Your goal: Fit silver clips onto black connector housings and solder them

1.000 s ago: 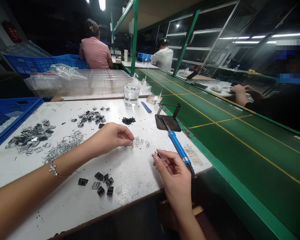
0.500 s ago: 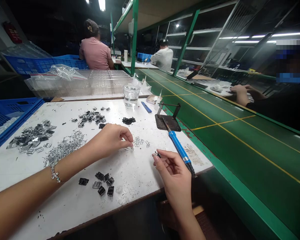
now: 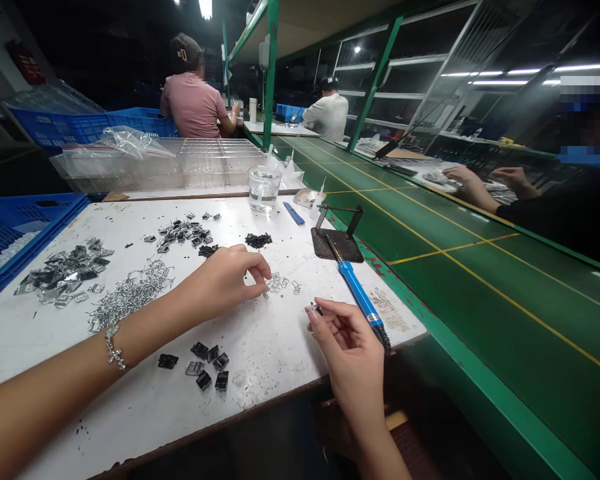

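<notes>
My left hand (image 3: 227, 277) rests on the white table (image 3: 130, 400), its fingertips pinched at the edge of a small heap of wire clips (image 3: 280, 283). My right hand (image 3: 347, 347) hovers near the table's front right corner, thumb and forefinger pinched on a tiny dark-and-metal part (image 3: 314, 309). A blue-handled soldering iron (image 3: 357, 297) lies just right of that hand, its tip on a black stand (image 3: 336, 240). Several finished black pieces (image 3: 205, 367) lie by my left forearm.
Heaps of metal clips (image 3: 130, 293), shiny parts (image 3: 63, 277), and dark parts (image 3: 183, 233) cover the table's left. A glass cup (image 3: 263, 189) and clear trays (image 3: 180, 163) stand behind. Blue crates (image 3: 15, 233) sit left. A green conveyor (image 3: 480, 280) runs right; other people work beyond.
My left hand's fingers shifted slightly at the clip heap, the thumb curling in. My right hand stayed in place. A co-worker's hands across the conveyor moved apart.
</notes>
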A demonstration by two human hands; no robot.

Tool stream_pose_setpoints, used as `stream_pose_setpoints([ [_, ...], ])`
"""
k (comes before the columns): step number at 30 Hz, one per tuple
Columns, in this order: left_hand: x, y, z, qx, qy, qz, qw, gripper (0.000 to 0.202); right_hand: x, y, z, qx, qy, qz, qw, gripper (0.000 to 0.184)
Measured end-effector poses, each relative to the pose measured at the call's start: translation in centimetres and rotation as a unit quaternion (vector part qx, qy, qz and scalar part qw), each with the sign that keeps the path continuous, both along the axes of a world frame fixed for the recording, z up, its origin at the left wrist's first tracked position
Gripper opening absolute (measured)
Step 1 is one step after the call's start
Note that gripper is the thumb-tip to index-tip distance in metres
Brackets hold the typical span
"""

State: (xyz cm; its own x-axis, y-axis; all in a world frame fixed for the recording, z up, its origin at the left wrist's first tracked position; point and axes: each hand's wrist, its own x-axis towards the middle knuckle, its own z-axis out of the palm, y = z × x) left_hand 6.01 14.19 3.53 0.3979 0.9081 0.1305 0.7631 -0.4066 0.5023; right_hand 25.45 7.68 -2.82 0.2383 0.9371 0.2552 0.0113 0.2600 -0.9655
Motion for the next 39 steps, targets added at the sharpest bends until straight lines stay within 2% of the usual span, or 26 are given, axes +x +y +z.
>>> stream_pose_setpoints([
  [9,0.1,0.1,0.2,-0.025,-0.050,0.020,0.998,0.012,-0.4,-0.4,0.6,-0.024,0.015,-0.012,1.000,0.016],
  [13,-0.2,0.2,0.3,-0.062,-0.080,0.058,0.993,0.016,-0.4,-0.3,0.5,-0.020,0.015,-0.013,1.000,0.015],
  [17,-0.6,0.3,-0.5,0.002,-0.036,0.038,0.999,0.012,-0.4,-0.3,0.6,-0.022,0.015,-0.012,1.000,0.016],
  [20,-0.7,0.4,-0.9,0.035,-0.008,0.059,0.998,0.012,-0.5,-0.4,0.7,-0.025,0.013,-0.010,1.000,0.016],
  [25,-0.8,0.7,-0.6,-0.016,-0.031,0.062,0.997,0.016,-0.4,-0.4,0.8,-0.023,0.010,-0.010,1.000,0.018],
  [29,-0.8,0.9,-0.5,0.005,-0.024,0.045,0.999,0.014,-0.4,-0.3,0.7,-0.020,0.017,-0.012,1.000,0.017],
  [33,-0.9,0.9,-0.4,-0.020,-0.034,0.037,0.998,0.014,-0.4,-0.3,0.7,-0.020,0.017,-0.011,1.000,0.016],
  [39,-1.5,1.4,-1.3,0.002,0.005,0.074,0.997,0.015,-0.4,-0.4,0.7,-0.015,0.015,-0.015,1.000,0.017],
])
